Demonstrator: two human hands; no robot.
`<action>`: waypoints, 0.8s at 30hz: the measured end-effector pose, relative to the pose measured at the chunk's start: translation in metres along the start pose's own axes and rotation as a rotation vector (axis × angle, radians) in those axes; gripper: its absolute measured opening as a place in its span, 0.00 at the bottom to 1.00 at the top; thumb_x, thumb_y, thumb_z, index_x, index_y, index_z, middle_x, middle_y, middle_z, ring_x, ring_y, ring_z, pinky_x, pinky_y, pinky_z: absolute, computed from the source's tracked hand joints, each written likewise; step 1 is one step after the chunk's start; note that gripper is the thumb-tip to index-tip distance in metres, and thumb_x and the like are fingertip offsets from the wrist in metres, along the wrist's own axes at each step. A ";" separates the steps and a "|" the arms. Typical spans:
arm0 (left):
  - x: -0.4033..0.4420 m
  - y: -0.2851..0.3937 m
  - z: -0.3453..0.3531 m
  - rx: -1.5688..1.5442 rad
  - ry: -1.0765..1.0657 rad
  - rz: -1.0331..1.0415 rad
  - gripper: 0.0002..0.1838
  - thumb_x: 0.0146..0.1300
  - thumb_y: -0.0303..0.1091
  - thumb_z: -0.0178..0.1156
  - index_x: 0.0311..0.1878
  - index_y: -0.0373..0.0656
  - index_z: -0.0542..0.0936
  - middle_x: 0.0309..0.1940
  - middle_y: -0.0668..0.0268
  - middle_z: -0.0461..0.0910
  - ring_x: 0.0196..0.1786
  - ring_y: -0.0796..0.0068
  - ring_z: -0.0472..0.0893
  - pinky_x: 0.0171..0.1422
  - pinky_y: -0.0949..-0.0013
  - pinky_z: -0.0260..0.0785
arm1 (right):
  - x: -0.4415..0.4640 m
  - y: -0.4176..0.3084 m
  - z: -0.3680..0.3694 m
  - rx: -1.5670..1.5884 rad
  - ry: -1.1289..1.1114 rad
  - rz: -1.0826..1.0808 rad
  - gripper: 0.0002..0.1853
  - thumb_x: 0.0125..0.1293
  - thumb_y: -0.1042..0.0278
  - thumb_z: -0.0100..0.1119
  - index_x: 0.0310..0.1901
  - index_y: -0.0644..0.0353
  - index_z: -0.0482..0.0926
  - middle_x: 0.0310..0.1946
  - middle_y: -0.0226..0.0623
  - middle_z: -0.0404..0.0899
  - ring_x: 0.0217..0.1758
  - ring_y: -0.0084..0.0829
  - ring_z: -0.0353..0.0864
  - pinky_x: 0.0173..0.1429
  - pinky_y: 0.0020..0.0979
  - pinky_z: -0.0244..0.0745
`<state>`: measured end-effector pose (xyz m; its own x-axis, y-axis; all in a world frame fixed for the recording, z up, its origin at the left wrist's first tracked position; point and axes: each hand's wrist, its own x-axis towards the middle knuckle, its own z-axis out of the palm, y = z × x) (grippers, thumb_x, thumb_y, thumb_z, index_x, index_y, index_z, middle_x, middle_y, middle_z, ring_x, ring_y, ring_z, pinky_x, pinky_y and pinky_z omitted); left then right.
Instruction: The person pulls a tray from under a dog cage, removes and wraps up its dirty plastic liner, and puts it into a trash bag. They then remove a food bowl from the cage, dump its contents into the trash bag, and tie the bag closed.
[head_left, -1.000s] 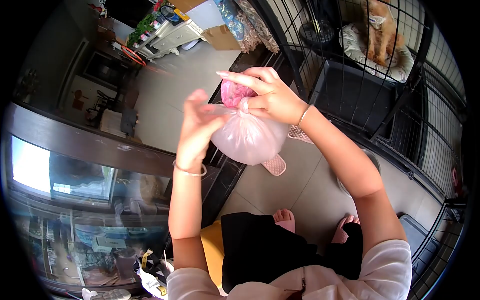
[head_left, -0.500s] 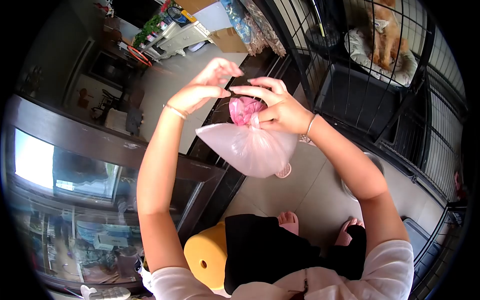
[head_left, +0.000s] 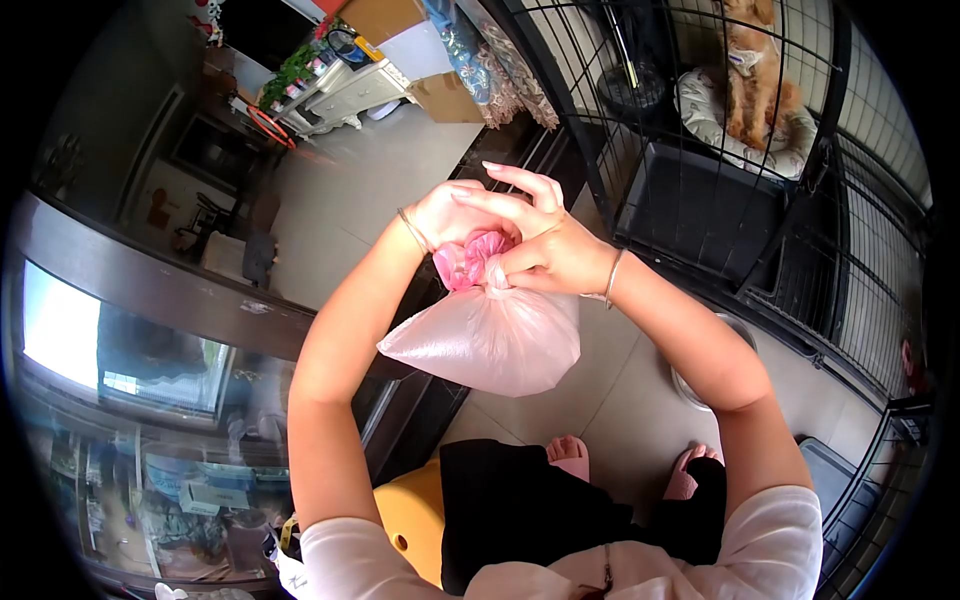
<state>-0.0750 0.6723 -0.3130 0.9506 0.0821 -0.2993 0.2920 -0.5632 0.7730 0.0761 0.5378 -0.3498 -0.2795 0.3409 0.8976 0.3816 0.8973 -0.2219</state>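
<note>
A pale pink translucent plastic bag [head_left: 490,340] hangs in front of me, puffed out below and drawn tight at its neck. Above the neck sits a bunched, brighter pink top [head_left: 468,258]. With thumb and fingers, my right hand [head_left: 550,245] pinches the neck, while its upper fingers stretch out toward the left. My left hand [head_left: 445,212] is curled around the bunched top from the left, its fingertips partly hidden behind my right hand. What the bag contains cannot be made out.
On the right stands a black wire cage [head_left: 640,110], with a brown dog [head_left: 755,85] on a round pet bed [head_left: 700,115]. A metal bowl [head_left: 690,390] is under my right forearm. Left are a yellow stool [head_left: 410,510] and a glass-fronted cabinet [head_left: 190,470].
My left hand has come in from the left and closed around the pink top. The bag and my right hand have moved slightly down and left in view.
</note>
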 end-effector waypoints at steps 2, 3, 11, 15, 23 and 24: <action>0.005 -0.008 0.008 -0.723 0.096 -0.018 0.33 0.52 0.59 0.46 0.50 0.38 0.69 0.52 0.55 0.66 0.56 0.61 0.67 0.64 0.61 0.57 | 0.001 -0.003 -0.005 0.005 0.000 0.021 0.05 0.39 0.68 0.67 0.20 0.46 0.80 0.66 0.26 0.59 0.69 0.47 0.50 0.63 0.46 0.48; 0.006 -0.013 0.011 -0.965 0.130 -0.020 0.34 0.50 0.63 0.47 0.48 0.39 0.70 0.51 0.56 0.65 0.56 0.62 0.67 0.65 0.62 0.57 | 0.001 -0.003 -0.004 0.006 -0.001 0.023 0.05 0.39 0.68 0.67 0.20 0.46 0.80 0.66 0.26 0.59 0.69 0.47 0.50 0.63 0.46 0.48; 0.003 -0.001 0.027 -1.011 0.159 0.052 0.27 0.49 0.57 0.51 0.47 0.47 0.71 0.48 0.61 0.66 0.54 0.69 0.68 0.56 0.64 0.66 | 0.004 -0.006 -0.001 0.033 0.028 0.020 0.02 0.44 0.71 0.64 0.21 0.52 0.79 0.62 0.26 0.64 0.66 0.45 0.54 0.62 0.46 0.48; -0.003 0.020 0.033 -1.056 0.301 0.089 0.19 0.50 0.39 0.53 0.42 0.37 0.74 0.42 0.60 0.73 0.46 0.69 0.74 0.49 0.70 0.69 | 0.002 -0.005 -0.001 -0.038 0.040 0.026 0.03 0.44 0.71 0.64 0.22 0.55 0.79 0.61 0.29 0.66 0.64 0.44 0.56 0.61 0.45 0.51; -0.035 0.046 0.019 -0.745 0.177 0.031 0.20 0.47 0.35 0.49 0.44 0.33 0.68 0.33 0.56 0.74 0.39 0.62 0.78 0.43 0.66 0.69 | 0.008 -0.009 0.001 -0.167 0.110 -0.116 0.10 0.45 0.69 0.63 0.33 0.53 0.80 0.43 0.27 0.72 0.50 0.34 0.66 0.56 0.40 0.57; -0.039 0.049 0.018 -0.815 0.175 0.110 0.17 0.46 0.33 0.50 0.40 0.35 0.67 0.34 0.56 0.73 0.42 0.60 0.78 0.44 0.65 0.69 | 0.011 -0.010 -0.002 -0.214 0.089 -0.134 0.11 0.45 0.68 0.62 0.34 0.53 0.79 0.40 0.27 0.71 0.48 0.34 0.67 0.55 0.39 0.58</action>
<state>-0.1002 0.6266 -0.2738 0.9611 0.2256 -0.1594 0.1174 0.1890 0.9749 0.0710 0.5323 -0.3370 -0.2648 0.1887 0.9457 0.5264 0.8499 -0.0222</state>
